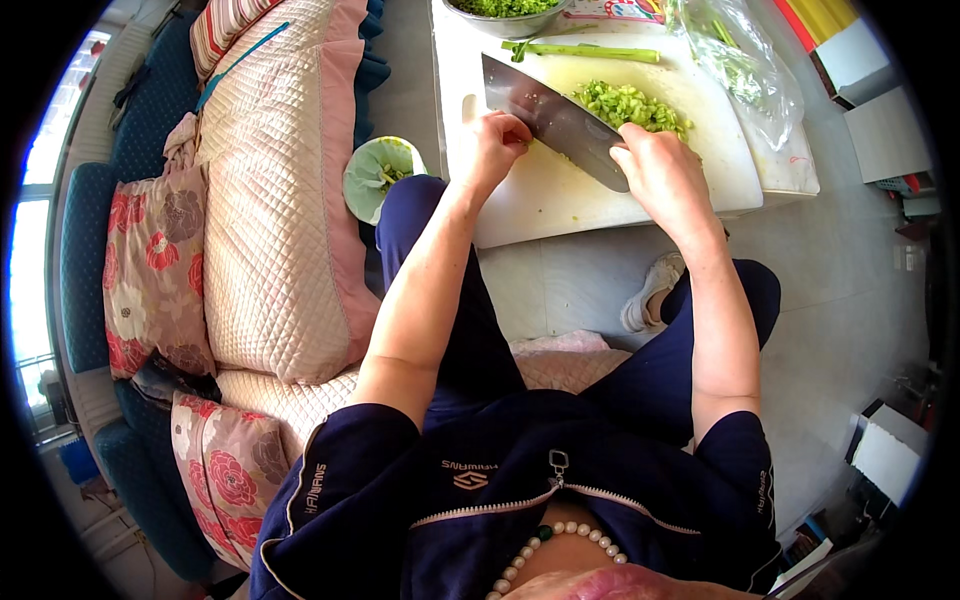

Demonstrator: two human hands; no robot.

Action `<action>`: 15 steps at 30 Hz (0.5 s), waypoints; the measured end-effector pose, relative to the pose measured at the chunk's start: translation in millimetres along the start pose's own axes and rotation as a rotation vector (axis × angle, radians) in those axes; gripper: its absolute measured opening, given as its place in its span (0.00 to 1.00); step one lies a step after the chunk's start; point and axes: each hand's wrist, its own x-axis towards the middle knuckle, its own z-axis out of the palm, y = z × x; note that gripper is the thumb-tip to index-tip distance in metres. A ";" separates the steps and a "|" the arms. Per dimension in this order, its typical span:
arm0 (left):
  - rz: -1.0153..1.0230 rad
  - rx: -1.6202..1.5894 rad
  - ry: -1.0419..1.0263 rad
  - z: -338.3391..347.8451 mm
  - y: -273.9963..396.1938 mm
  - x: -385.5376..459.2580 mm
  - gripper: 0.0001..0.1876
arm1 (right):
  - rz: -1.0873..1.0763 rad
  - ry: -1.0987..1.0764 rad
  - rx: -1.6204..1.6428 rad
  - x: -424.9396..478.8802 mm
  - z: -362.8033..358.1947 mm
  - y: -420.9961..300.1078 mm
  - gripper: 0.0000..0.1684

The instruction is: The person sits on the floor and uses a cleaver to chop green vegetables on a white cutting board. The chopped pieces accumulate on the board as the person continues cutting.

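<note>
My right hand (667, 172) is wrapped around the handle end of a wide cleaver (551, 112). The blade slants across a white cutting board (547, 206), its broad face turned up toward me. Beside the blade's near edge, the bent fingers of my left hand (496, 146) come together; a small green bit shows at their tips, but whether they pinch it is unclear. Chopped green stalk (630, 106) lies heaped beyond the blade. Farther back on the board rests a long pale-green stalk (592, 52) with a leafy bit at its left end.
A metal bowl (510, 27) of chopped greens stands at the back. To its right, a clear plastic bag (757, 82) holds more stalks. A lined bin (360, 187) with green scraps sits by my left knee, next to a quilt-covered sofa (262, 225).
</note>
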 end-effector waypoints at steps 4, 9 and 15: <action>0.006 0.019 -0.006 0.5 1.1 -0.4 0.10 | -0.015 0.022 -0.002 3.3 10.9 -2.4 0.09; -0.016 0.008 -0.011 0.3 2.1 0.4 0.09 | 0.004 0.070 0.044 12.2 33.0 0.7 0.09; -0.029 -0.001 -0.030 -4.0 2.1 -0.8 0.09 | 0.025 0.061 0.064 7.1 16.3 7.8 0.09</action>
